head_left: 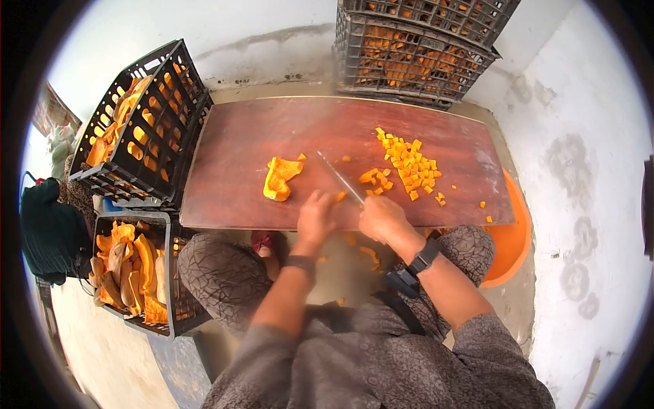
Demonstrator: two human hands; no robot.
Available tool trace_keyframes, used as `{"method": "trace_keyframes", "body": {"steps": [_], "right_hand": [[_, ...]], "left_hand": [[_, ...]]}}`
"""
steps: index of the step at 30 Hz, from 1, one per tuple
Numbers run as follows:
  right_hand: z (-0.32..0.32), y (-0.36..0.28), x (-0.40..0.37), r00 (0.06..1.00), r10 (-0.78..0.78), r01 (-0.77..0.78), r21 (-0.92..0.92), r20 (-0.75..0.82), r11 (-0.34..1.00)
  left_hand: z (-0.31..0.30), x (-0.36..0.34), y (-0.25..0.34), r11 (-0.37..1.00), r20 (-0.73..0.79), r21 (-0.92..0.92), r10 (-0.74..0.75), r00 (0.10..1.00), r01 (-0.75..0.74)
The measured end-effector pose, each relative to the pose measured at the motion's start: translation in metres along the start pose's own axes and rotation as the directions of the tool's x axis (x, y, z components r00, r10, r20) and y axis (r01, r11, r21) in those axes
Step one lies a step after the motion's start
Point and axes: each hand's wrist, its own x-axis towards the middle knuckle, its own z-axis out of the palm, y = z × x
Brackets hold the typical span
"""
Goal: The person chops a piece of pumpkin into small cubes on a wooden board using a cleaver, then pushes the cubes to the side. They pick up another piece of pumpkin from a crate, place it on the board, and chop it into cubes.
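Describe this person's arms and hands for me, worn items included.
Both hands, left hand and right hand, are bare, without gloves. Dark grey patterned sleeves leave the forearms uncovered. The left wrist wears a plain dark band; the right, a black strap with a dark, blocky piece beside it.

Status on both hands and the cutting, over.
Right hand gripping knife. Left hand close by a small orange piece. Diced pile right, bigger chunk left. Loose bits near blade.
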Motion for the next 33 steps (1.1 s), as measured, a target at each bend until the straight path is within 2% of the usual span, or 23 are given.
{"method": "trace_keyframes", "body": {"steps": [2,4,5,7,8,10,13,16,17,19,20,22,25,29,32,33], "right_hand": [[-0.002,-0.004,0.004,0.999,0.037,-0.037,0.027,0.025,0.999],[-0.007,-0.005,0.007,0.988,0.1,-0.118,0.155,0.121,0.981],[-0.006,-0.003,0.007,0.987,0.103,-0.12,0.149,0.12,0.981],[0.001,0.004,0.007,0.982,0.138,-0.17,0.286,0.127,0.943],[0.003,0.009,0.006,0.982,0.137,-0.17,0.279,0.132,0.945],[0.003,0.017,0.003,0.981,0.142,-0.193,0.56,0.133,0.806],[-0.004,0.014,-0.007,0.971,0.207,-0.24,0.568,0.124,0.787],[-0.005,0.014,-0.016,0.978,0.177,-0.209,0.603,0.113,0.77],[-0.003,0.016,-0.018,0.977,0.176,-0.21,0.602,0.117,0.77],[0.001,0.02,-0.021,1.0,0.021,-0.011,0.396,-0.022,0.918],[0.004,0.02,-0.024,1.0,0.022,-0.012,0.396,-0.019,0.918],[0.002,0.015,-0.032,0.99,-0.057,0.082,0.193,-0.131,0.978],[-0.004,0.008,-0.035,0.997,0.006,0.011,0.234,-0.075,0.972],[-0.009,0.007,-0.037,0.999,0.005,0.006,0.224,-0.052,0.975],[-0.008,0.008,-0.035,0.995,-0.055,0.07,0.179,-0.088,0.981],[-0.01,0.008,-0.033,1.0,-0.018,0.022,0.217,-0.023,0.976]], "left_hand": [[0.001,-0.002,-0.002,1.0,0.009,0.015,-0.01,1.0,0.01],[-0.001,-0.001,-0.002,0.999,0.013,0.026,-0.019,1.0,0.019],[-0.001,-0.001,-0.002,1.0,-0.006,0.025,-0.003,1.0,0.003],[0.001,-0.001,-0.001,1.0,-0.032,0.017,0.002,0.999,-0.002],[0.001,-0.001,-0.001,1.0,-0.041,0.003,-0.007,0.999,0.007],[0.002,-0.002,-0.001,1.0,-0.047,-0.011,-0.018,0.999,0.018],[0.001,-0.001,0.002,0.999,-0.052,-0.024,-0.04,0.998,0.039],[0.001,-0.001,0.001,0.999,-0.055,0.004,-0.033,0.998,0.033],[0.002,-0.001,0.0,0.999,-0.057,0.012,-0.029,0.998,0.03],[0.002,0.001,-0.001,0.999,-0.059,0.02,-0.025,0.998,0.026],[0.003,0.001,-0.001,1.0,-0.063,0.017,-0.025,0.998,0.026],[0.002,0.001,0.0,0.999,-0.069,0.015,-0.028,0.997,0.029],[-0.001,0.002,0.003,0.999,-0.028,0.03,-0.039,0.999,0.04],[-0.003,0.003,0.005,0.999,-0.02,0.029,-0.013,1.0,0.013],[-0.003,0.003,0.005,0.999,-0.014,0.038,-0.008,1.0,0.009],[-0.002,0.003,0.004,1.0,-0.012,0.027,-0.012,1.0,0.013]]}}
